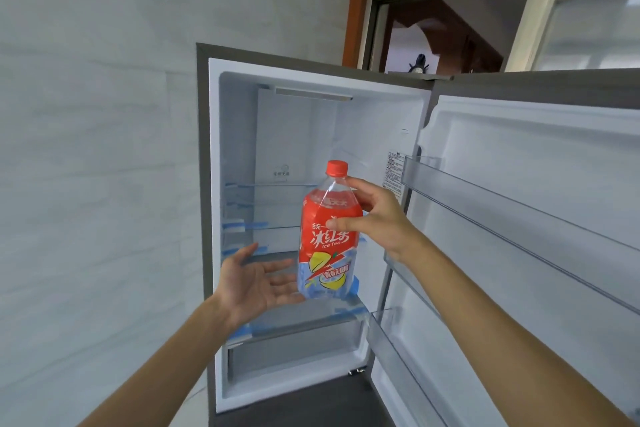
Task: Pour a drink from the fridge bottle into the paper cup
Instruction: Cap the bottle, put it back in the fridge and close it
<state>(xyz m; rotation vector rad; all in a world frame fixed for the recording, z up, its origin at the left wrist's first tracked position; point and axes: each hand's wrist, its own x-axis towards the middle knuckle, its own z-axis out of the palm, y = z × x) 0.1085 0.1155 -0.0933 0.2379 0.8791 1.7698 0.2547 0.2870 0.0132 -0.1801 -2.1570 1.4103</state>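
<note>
A large plastic ice tea bottle (325, 253) with a red cap and a red and pale-blue label hangs upright in front of the open fridge (242, 135). My right hand (375, 215) grips its upper body and shoulder from the right. My left hand (256, 281) is open, palm up, beside and just under the bottle's bottom left edge, fingertips close to or touching it. No paper cup is in view.
The fridge door (536, 218) stands open to the right, with clear door racks (485, 198) jutting toward me. Glass shelves with blue tape (263, 225) sit inside. A white wall (97, 149) is on the left, a doorway (450, 28) behind the fridge.
</note>
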